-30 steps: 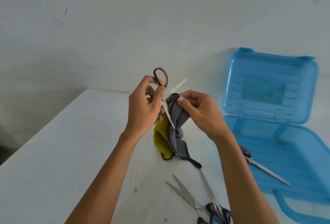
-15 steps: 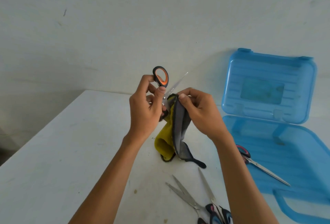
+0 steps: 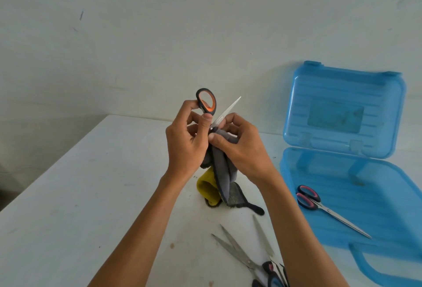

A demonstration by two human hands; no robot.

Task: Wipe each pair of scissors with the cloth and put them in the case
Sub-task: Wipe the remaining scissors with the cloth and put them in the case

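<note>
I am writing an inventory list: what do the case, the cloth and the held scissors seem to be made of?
Case: likely translucent blue plastic, glossy; the table shows through its ribbed walls.
Cloth: seems soft fabric, grey with a yellow side, matte; it folds and hangs limp.
Scissors: blade probably steel, bright and reflective; handle looks like matte black and orange plastic.

One pair of orange-and-black-handled steel scissors (image 3: 225,114), one pink-and-black-handled pair (image 3: 320,206), a cropped dark-handled heap (image 3: 239,256) (seemingly two pairs), one grey-and-yellow cloth (image 3: 222,168) and one translucent blue plastic case (image 3: 376,206) are counted.
</note>
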